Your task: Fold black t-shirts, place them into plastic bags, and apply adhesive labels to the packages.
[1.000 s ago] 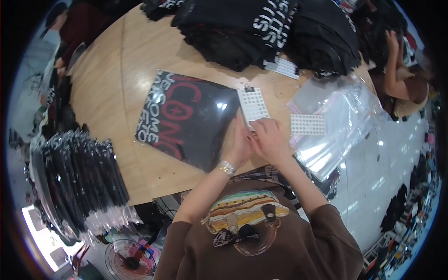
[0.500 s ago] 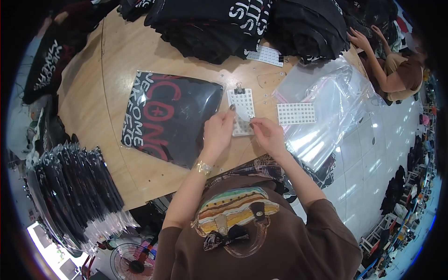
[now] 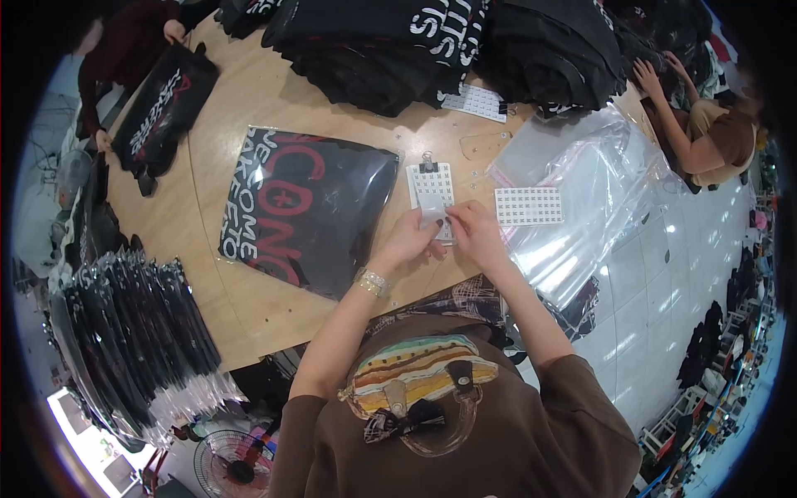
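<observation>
A clipped stack of sticker sheets (image 3: 443, 178), white with rows of small dark marks, lies on the wooden table in front of me, a black binder clip (image 3: 427, 167) at its top. My left hand (image 3: 408, 239) is closed on the stack's lower left part, its thumb on top, beside a whitish lifted piece of sheet. My right hand (image 3: 476, 228) pinches at the stack's right edge; what sits between its fingertips is too small to make out. Left of my hands lies a folded black shirt (image 3: 336, 212) with red and white print in a clear plastic bag.
Loose sticker sheets (image 3: 529, 207) lie to the right, on clear plastic bags (image 3: 581, 224). Piles of black shirts (image 3: 374, 58) stand at the back. Bagged shirts (image 3: 133, 332) are stacked at the left. One person handles a black shirt (image 3: 166, 112) far left; another sits far right.
My left hand has moved down and right along the sheets, closer to my right hand, which stays near the right edge. The far-left person's shirt has come further over the table.
</observation>
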`<state>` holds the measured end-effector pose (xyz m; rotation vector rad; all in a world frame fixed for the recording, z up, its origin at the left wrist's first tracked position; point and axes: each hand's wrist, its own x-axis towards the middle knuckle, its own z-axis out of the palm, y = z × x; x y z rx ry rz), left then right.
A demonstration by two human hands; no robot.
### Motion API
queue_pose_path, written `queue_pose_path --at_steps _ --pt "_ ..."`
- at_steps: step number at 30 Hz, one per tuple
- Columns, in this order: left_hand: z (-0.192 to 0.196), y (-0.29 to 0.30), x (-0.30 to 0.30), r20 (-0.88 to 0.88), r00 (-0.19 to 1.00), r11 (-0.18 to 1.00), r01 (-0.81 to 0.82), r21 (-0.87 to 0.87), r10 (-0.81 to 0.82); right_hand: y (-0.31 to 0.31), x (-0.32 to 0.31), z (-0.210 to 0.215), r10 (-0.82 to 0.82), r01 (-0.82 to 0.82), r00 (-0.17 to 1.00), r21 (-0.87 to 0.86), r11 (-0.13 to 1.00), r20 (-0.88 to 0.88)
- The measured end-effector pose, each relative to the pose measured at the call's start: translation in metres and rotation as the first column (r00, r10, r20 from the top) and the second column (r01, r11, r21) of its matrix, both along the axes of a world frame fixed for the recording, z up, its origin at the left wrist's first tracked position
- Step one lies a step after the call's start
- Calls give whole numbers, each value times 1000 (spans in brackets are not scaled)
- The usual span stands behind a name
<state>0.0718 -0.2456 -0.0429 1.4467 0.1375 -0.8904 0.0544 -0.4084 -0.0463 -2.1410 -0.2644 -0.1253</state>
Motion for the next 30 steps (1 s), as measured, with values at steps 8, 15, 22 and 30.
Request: queue_pose_path --at_steps 8,15,22,30 --pt "1 7 -11 50 996 997 -72 -24 73 3 11 6 10 -5 999 -104 995 44" --pt "54 59 -71 440 898 872 -203 446 -16 72 23 39 71 -62 969 -47 997 238" --pt "-2 186 -114 830 396 111 -916 384 393 178 -2 24 722 -507 609 -539 673 329" --pt "8 182 -76 129 130 146 -982 -117 983 146 9 65 724 -685 686 -277 674 67"
